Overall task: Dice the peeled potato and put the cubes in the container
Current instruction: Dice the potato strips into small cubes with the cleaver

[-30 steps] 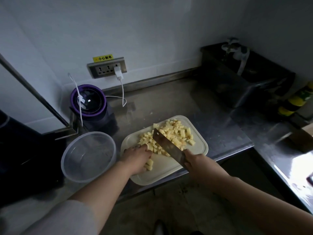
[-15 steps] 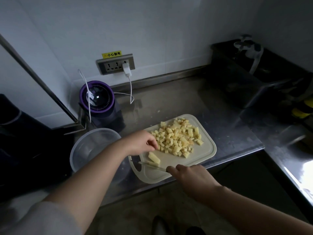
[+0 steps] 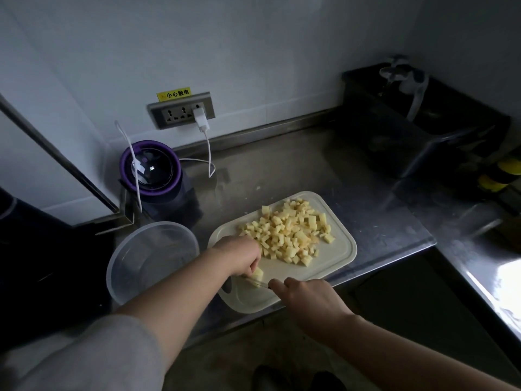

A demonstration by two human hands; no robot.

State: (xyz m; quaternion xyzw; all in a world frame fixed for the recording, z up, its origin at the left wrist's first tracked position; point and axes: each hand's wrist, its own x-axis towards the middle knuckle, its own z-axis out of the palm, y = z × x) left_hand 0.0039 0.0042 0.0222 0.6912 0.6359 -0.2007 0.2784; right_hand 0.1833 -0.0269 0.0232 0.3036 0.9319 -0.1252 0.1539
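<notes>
Two arms of one person, seen from above. Behind the left hand (image 3: 238, 256), the bare left forearm (image 3: 180, 300) runs back into a loose, pale grey sleeve (image 3: 84, 354) of plain soft fabric, bunched near the elbow. Behind the right hand (image 3: 307, 300), the right forearm (image 3: 408, 351) is uncovered to the frame's edge. Below both hands, dark rounded shoe toes (image 3: 270, 378) show dimly.

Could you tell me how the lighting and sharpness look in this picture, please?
Head view: dim overall, with the potato cubes and white cutting board the brightest area; head view: strong glare on the steel counter at the right edge, while the sink corner is nearly black; head view: the knife between the left hand and right hand shows only as a thin, faint sliver.
</notes>
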